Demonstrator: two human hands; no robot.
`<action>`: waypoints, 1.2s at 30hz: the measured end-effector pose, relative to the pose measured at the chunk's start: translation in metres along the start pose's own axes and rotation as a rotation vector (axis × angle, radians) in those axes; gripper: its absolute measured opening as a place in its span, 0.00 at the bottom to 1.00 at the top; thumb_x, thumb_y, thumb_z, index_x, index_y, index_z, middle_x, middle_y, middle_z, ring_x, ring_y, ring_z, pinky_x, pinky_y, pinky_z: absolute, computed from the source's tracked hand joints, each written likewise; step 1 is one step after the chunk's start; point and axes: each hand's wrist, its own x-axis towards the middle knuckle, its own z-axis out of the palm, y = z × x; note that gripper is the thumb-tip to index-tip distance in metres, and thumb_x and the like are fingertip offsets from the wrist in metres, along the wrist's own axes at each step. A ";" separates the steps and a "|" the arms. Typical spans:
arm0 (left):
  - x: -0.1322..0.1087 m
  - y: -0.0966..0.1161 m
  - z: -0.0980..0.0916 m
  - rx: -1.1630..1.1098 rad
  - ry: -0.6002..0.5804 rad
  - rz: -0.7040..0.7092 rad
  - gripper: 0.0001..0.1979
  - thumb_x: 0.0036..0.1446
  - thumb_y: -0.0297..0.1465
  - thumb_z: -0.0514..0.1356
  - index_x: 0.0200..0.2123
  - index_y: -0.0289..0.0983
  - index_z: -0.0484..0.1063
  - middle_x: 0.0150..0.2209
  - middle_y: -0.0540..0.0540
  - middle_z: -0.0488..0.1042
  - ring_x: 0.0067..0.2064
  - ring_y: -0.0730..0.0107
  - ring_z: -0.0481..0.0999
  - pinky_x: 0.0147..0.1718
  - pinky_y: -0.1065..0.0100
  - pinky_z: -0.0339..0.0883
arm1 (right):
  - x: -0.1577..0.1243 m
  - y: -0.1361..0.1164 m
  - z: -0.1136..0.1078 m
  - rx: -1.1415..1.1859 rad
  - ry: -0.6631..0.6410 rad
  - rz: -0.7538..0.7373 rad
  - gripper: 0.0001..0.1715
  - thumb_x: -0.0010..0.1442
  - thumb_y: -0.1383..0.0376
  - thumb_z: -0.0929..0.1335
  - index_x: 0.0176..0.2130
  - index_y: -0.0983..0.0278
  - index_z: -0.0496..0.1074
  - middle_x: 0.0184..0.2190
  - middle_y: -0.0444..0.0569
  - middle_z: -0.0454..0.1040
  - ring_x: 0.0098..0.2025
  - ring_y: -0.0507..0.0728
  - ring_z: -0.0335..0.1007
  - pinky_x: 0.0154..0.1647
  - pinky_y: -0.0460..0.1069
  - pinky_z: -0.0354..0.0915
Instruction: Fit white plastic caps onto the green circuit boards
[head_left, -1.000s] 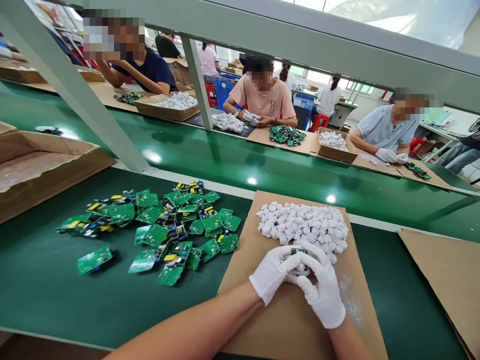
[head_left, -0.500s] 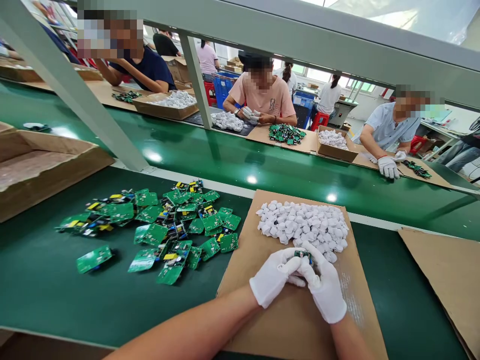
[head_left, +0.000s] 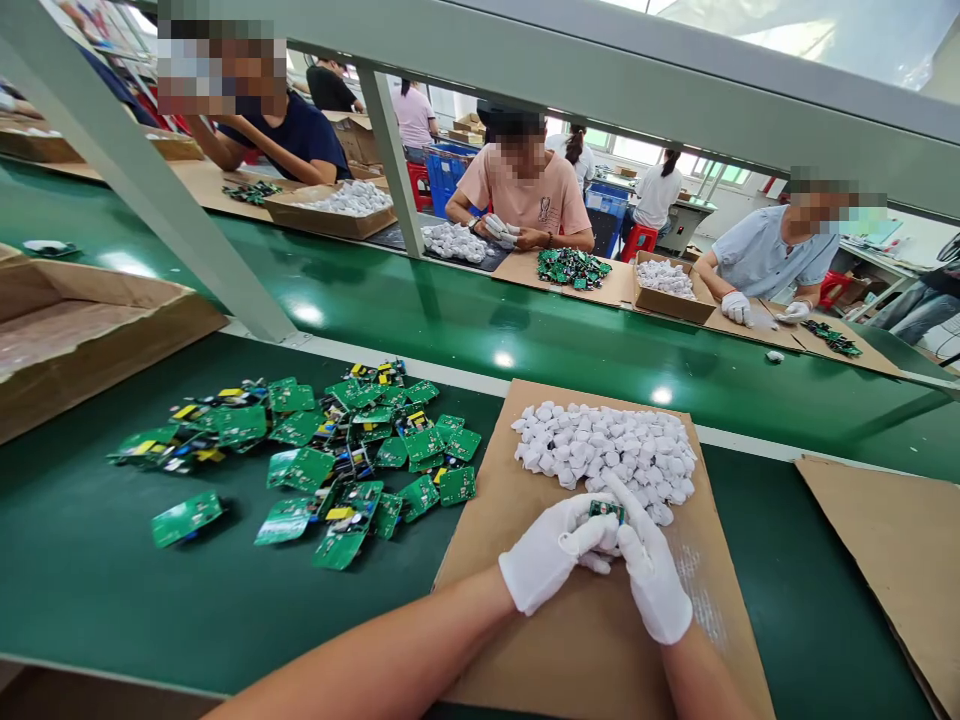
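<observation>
Both my hands wear white gloves and meet over a brown cardboard sheet (head_left: 585, 640). Between them is a small green circuit board (head_left: 606, 511), its lower part hidden by my fingers. My left hand (head_left: 551, 550) is closed around the board from the left. My right hand (head_left: 649, 570) grips it from the right, fingers bent over its edge. Just beyond my fingertips lies a heap of small white wrapped pieces (head_left: 604, 448) on the cardboard. Left of the sheet, a loose pile of green circuit boards (head_left: 375, 440) with yellow and black parts spreads over the dark green bench.
One circuit board (head_left: 187, 518) lies apart at the left. An open cardboard box (head_left: 90, 350) stands at the far left, another cardboard sheet (head_left: 892, 560) at the right. A slanted metal post (head_left: 150, 170) rises beside a green conveyor belt (head_left: 420, 310). Several co-workers sit across it.
My right thumb and fingers have shifted slightly around the board; my left hand stays almost still. Across the belt, the co-worker at right has drawn back a gloved hand, leaving a small white piece on the belt.
</observation>
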 end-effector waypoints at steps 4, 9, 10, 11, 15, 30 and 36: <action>0.001 -0.003 0.000 0.049 -0.102 0.133 0.20 0.47 0.39 0.62 0.42 0.35 0.68 0.34 0.44 0.73 0.35 0.70 0.72 0.34 0.70 0.66 | 0.001 -0.003 0.001 -0.022 -0.016 0.071 0.23 0.60 0.57 0.62 0.53 0.62 0.67 0.45 0.52 0.74 0.47 0.60 0.70 0.49 0.54 0.66; 0.004 -0.010 -0.001 0.114 0.045 0.120 0.16 0.47 0.37 0.63 0.37 0.33 0.69 0.30 0.46 0.72 0.29 0.73 0.69 0.27 0.72 0.64 | 0.002 -0.004 0.001 0.020 -0.015 0.043 0.19 0.60 0.58 0.62 0.49 0.62 0.71 0.41 0.50 0.76 0.42 0.59 0.73 0.44 0.53 0.70; 0.005 -0.010 -0.001 0.105 0.064 0.105 0.16 0.47 0.38 0.62 0.36 0.33 0.70 0.28 0.47 0.71 0.28 0.74 0.69 0.26 0.73 0.64 | 0.003 -0.005 0.001 0.036 -0.030 0.035 0.19 0.61 0.58 0.61 0.49 0.61 0.70 0.42 0.50 0.76 0.43 0.60 0.72 0.44 0.53 0.70; 0.004 -0.009 -0.001 0.093 0.077 0.093 0.15 0.47 0.39 0.62 0.34 0.33 0.70 0.27 0.47 0.71 0.27 0.74 0.69 0.25 0.73 0.64 | 0.003 -0.006 0.002 0.042 -0.045 0.029 0.19 0.61 0.59 0.61 0.50 0.60 0.70 0.42 0.49 0.76 0.44 0.60 0.72 0.44 0.53 0.70; 0.003 -0.003 -0.001 0.049 0.068 -0.001 0.14 0.49 0.39 0.60 0.33 0.33 0.70 0.25 0.47 0.71 0.27 0.72 0.71 0.28 0.70 0.66 | 0.002 -0.005 0.004 -0.043 -0.045 0.005 0.22 0.61 0.58 0.62 0.54 0.59 0.66 0.47 0.50 0.73 0.50 0.60 0.68 0.52 0.55 0.64; 0.003 -0.013 -0.007 -0.405 -0.068 -0.118 0.19 0.47 0.34 0.64 0.43 0.37 0.68 0.36 0.45 0.72 0.33 0.67 0.76 0.31 0.70 0.67 | 0.002 -0.002 -0.002 0.112 -0.047 0.067 0.30 0.61 0.48 0.57 0.55 0.61 0.64 0.54 0.52 0.67 0.57 0.61 0.59 0.59 0.59 0.53; 0.003 -0.023 -0.012 -0.439 -0.069 -0.111 0.21 0.47 0.35 0.64 0.45 0.37 0.66 0.37 0.43 0.73 0.35 0.62 0.77 0.30 0.69 0.68 | 0.003 -0.014 0.000 0.149 -0.090 0.150 0.28 0.58 0.53 0.64 0.55 0.59 0.64 0.53 0.50 0.67 0.56 0.61 0.60 0.58 0.57 0.56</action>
